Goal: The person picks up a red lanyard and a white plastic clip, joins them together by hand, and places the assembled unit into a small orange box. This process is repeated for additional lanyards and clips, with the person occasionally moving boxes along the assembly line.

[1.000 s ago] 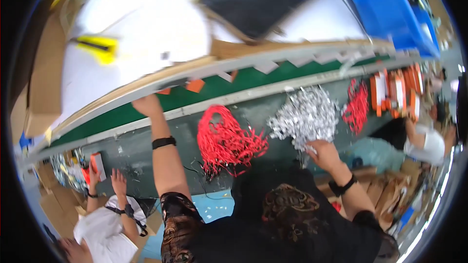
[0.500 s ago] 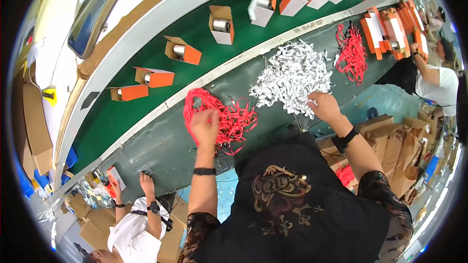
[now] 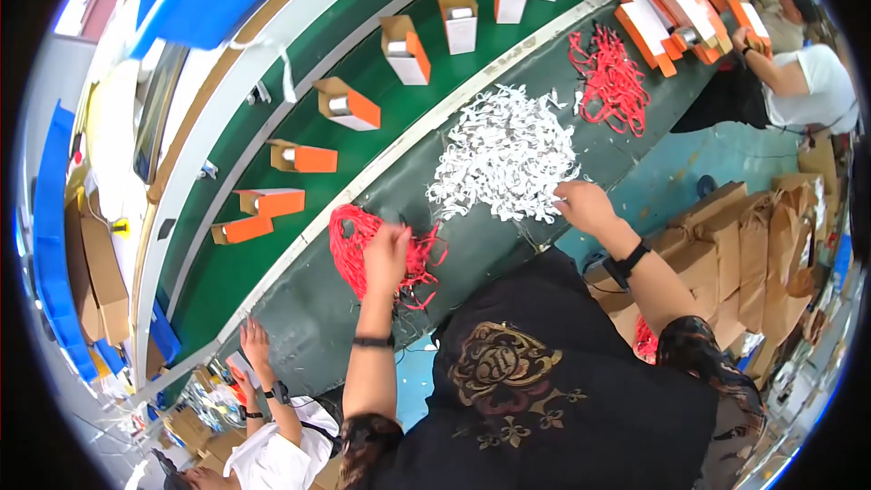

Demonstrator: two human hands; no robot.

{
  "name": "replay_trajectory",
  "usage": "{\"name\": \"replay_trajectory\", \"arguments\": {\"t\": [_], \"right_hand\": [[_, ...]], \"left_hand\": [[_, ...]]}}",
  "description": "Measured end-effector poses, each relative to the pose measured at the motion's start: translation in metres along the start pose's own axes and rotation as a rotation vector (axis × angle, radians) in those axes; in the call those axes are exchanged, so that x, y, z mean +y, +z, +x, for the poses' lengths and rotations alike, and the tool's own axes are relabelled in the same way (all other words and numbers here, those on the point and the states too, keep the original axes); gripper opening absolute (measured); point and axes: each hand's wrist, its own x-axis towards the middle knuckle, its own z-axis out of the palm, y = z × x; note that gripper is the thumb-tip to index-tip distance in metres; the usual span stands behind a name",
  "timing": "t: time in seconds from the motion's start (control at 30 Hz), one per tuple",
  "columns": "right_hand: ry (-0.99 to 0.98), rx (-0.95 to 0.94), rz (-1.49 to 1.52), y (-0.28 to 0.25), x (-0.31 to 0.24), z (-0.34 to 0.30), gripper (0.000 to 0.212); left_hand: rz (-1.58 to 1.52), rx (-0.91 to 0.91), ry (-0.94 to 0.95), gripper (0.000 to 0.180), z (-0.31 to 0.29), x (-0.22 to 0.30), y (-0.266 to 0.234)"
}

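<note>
My left hand [image 3: 386,259] is closed over a heap of red cords [image 3: 350,240], thumb and fingertips together. Whether a cord is pinched in it is too small to make out. My right hand [image 3: 588,207] reaches the near right edge of a big pile of small white straps [image 3: 504,150]. Its thumb and fingers are drawn together at the outermost straps, and what lies between the fingertips cannot be told. Both heaps rest on a dark green worktable [image 3: 304,327], the white pile to the right of the red one.
Beyond the table's pale rail, open orange-and-white boxes [image 3: 406,59] line a green belt [image 3: 299,191]. A second red cord heap [image 3: 610,82] and stacked boxes [image 3: 667,23] lie at far right. Co-workers [image 3: 281,445] [image 3: 798,86] stand either side. Brown cartons [image 3: 717,245] are at right.
The whole view has shifted and turned. My left hand now sits further right over the red cords; my right hand stays at the white pile's edge. The left co-worker's hand has lifted off the table.
</note>
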Motion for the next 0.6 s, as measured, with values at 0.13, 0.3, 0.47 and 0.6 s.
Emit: {"name": "replay_trajectory", "arguments": {"t": [0.13, 0.3, 0.47, 0.6], "right_hand": [[0.008, 0.072, 0.006, 0.024, 0.000, 0.036, 0.018], [-0.065, 0.284, 0.041, 0.042, -0.017, 0.097, 0.017], [-0.116, 0.092, -0.283, 0.054, -0.017, 0.133, 0.022], [-0.136, 0.136, -0.298, 0.053, 0.006, 0.131, 0.017]], "left_hand": [[-0.009, 0.178, 0.075, 0.010, -0.064, 0.076, -0.089], [-0.273, 0.454, 0.319, 0.014, -0.124, 0.150, -0.165], [-0.377, 0.594, 0.558, 0.017, -0.156, 0.195, -0.199], [-0.070, 0.633, 0.409, 0.011, -0.143, 0.200, -0.207]]}}
